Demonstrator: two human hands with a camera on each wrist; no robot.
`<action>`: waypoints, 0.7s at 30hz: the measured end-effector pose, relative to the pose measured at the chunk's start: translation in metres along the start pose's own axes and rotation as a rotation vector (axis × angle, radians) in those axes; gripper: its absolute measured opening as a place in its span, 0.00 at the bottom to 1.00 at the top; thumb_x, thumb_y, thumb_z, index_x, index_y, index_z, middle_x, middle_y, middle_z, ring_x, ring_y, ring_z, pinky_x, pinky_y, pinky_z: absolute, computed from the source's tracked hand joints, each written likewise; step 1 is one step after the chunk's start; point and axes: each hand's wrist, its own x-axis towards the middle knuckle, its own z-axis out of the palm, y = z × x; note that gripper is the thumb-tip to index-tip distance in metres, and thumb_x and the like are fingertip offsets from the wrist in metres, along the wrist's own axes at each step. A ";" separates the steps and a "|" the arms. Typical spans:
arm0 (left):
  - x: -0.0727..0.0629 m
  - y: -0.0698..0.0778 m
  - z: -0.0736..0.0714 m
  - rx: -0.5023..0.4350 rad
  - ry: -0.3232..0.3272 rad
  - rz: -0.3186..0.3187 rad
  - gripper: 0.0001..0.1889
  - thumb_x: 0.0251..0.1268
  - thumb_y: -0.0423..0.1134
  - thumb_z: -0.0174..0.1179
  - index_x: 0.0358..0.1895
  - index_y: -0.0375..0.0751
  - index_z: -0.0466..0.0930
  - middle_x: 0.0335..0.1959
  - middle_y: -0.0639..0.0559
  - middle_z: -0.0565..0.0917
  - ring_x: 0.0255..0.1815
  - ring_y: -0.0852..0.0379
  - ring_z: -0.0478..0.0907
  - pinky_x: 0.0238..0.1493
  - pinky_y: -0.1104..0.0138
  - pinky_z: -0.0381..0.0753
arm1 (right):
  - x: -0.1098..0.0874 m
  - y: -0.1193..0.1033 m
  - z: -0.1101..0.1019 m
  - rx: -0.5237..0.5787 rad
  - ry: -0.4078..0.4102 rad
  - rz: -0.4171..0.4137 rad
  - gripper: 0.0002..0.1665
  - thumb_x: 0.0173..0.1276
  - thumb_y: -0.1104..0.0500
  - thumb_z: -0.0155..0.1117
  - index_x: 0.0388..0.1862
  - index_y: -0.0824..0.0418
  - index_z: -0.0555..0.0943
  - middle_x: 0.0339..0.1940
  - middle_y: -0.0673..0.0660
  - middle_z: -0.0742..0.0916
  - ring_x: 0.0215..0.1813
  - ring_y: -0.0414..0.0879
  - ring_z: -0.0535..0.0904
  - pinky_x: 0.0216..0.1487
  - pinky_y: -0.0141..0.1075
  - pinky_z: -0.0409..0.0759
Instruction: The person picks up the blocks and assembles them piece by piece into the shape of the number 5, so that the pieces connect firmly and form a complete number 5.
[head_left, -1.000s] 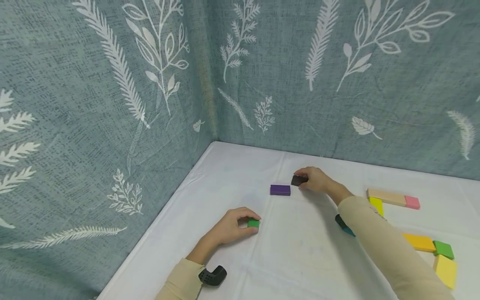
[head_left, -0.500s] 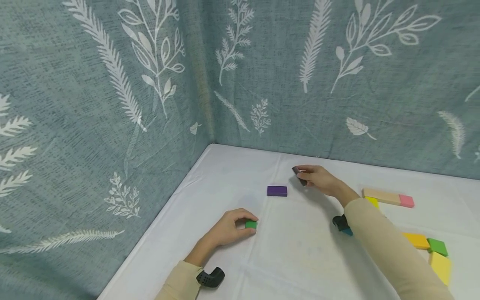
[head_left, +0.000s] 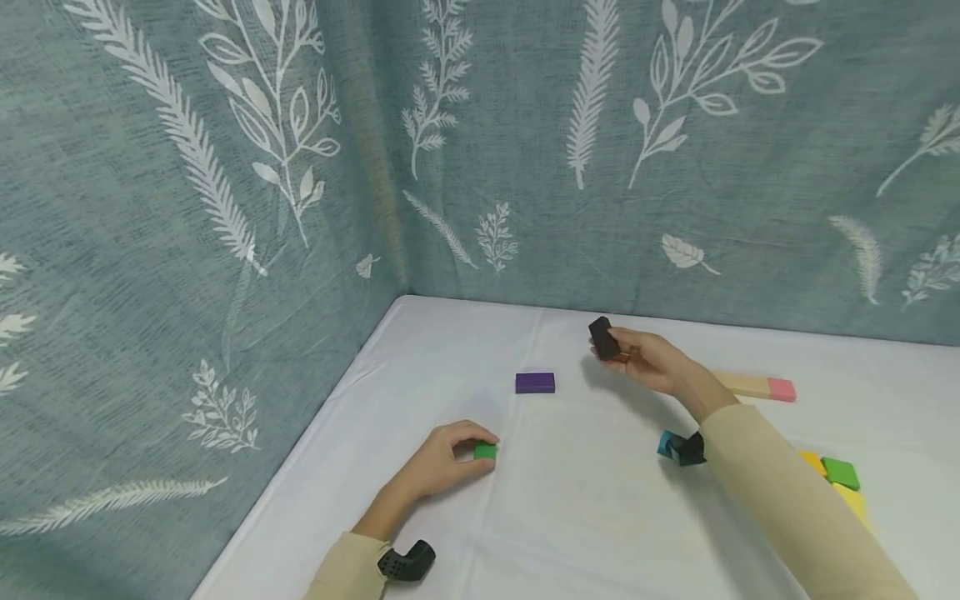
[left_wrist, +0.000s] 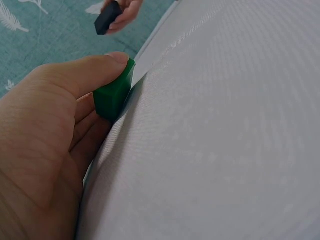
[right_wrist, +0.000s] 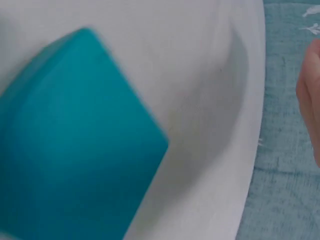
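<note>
Head view: our left hand [head_left: 438, 460] pinches a green block [head_left: 485, 451]; our right hand [head_left: 651, 362] grips a black block [head_left: 603, 338], not yet lowered.

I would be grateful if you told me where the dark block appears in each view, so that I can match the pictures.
Head: the dark block is right of and slightly below centre, held by the right hand.
Left wrist: near the top edge, left of centre, above the green block.
Right wrist: not in it.
Shared landmark: the white tablecloth.
</note>
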 end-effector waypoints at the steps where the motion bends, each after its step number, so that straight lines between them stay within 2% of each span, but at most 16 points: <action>1: 0.000 0.000 0.000 -0.002 0.003 -0.003 0.14 0.57 0.37 0.69 0.47 0.42 0.83 0.46 0.53 0.82 0.49 0.57 0.77 0.54 0.64 0.76 | -0.003 -0.001 -0.001 0.026 -0.003 0.005 0.37 0.79 0.62 0.40 0.76 0.66 0.35 0.48 0.61 0.80 0.50 0.49 0.79 0.60 0.38 0.72; 4: 0.000 -0.001 0.001 -0.003 0.008 -0.002 0.14 0.57 0.37 0.68 0.47 0.43 0.83 0.46 0.53 0.82 0.49 0.56 0.77 0.55 0.63 0.75 | -0.011 -0.002 -0.002 0.076 0.014 0.025 0.37 0.79 0.61 0.41 0.76 0.63 0.35 0.59 0.65 0.74 0.55 0.50 0.76 0.63 0.38 0.69; 7: 0.000 -0.001 0.002 0.000 0.013 0.004 0.14 0.58 0.38 0.68 0.47 0.42 0.83 0.46 0.53 0.82 0.50 0.55 0.77 0.55 0.63 0.75 | -0.017 -0.002 -0.004 0.028 0.047 0.030 0.37 0.79 0.60 0.40 0.76 0.62 0.35 0.69 0.68 0.60 0.59 0.50 0.72 0.62 0.37 0.70; 9: 0.000 -0.001 0.003 0.004 0.015 0.007 0.14 0.58 0.38 0.68 0.47 0.42 0.83 0.47 0.52 0.82 0.50 0.55 0.77 0.56 0.62 0.75 | -0.021 -0.003 -0.005 -0.028 0.084 0.028 0.37 0.79 0.62 0.40 0.76 0.64 0.35 0.70 0.68 0.58 0.59 0.49 0.71 0.60 0.36 0.72; 11: -0.001 -0.001 0.004 0.007 0.017 0.002 0.14 0.58 0.39 0.68 0.48 0.43 0.83 0.47 0.53 0.82 0.50 0.56 0.77 0.56 0.62 0.75 | -0.025 -0.004 -0.008 -0.118 0.128 0.022 0.36 0.78 0.63 0.41 0.76 0.67 0.37 0.64 0.67 0.65 0.57 0.48 0.72 0.60 0.36 0.73; 13: -0.001 -0.001 0.004 0.006 0.017 -0.003 0.15 0.58 0.39 0.68 0.48 0.43 0.83 0.47 0.53 0.82 0.50 0.55 0.77 0.57 0.61 0.74 | -0.031 -0.006 -0.012 -0.211 0.179 0.023 0.36 0.78 0.63 0.43 0.76 0.68 0.40 0.57 0.61 0.73 0.55 0.47 0.74 0.58 0.36 0.74; 15: -0.001 -0.001 0.004 0.004 0.018 -0.007 0.15 0.58 0.39 0.68 0.48 0.43 0.83 0.47 0.53 0.82 0.51 0.55 0.77 0.57 0.61 0.74 | -0.039 -0.009 -0.017 -0.311 0.216 0.025 0.36 0.78 0.62 0.45 0.75 0.69 0.42 0.55 0.60 0.75 0.56 0.47 0.74 0.57 0.35 0.74; 18: 0.000 -0.001 0.004 0.003 0.017 -0.002 0.15 0.58 0.39 0.68 0.48 0.43 0.83 0.47 0.53 0.82 0.50 0.54 0.77 0.57 0.60 0.74 | -0.051 -0.013 -0.024 -0.413 0.276 0.042 0.37 0.77 0.60 0.47 0.75 0.69 0.44 0.63 0.63 0.70 0.58 0.48 0.69 0.57 0.35 0.75; 21: 0.001 0.000 0.002 0.014 0.018 0.002 0.15 0.58 0.40 0.68 0.48 0.44 0.83 0.47 0.53 0.82 0.50 0.54 0.77 0.57 0.59 0.74 | -0.064 -0.017 -0.030 -0.455 0.341 0.065 0.39 0.76 0.59 0.49 0.76 0.67 0.43 0.71 0.69 0.56 0.61 0.53 0.62 0.60 0.38 0.72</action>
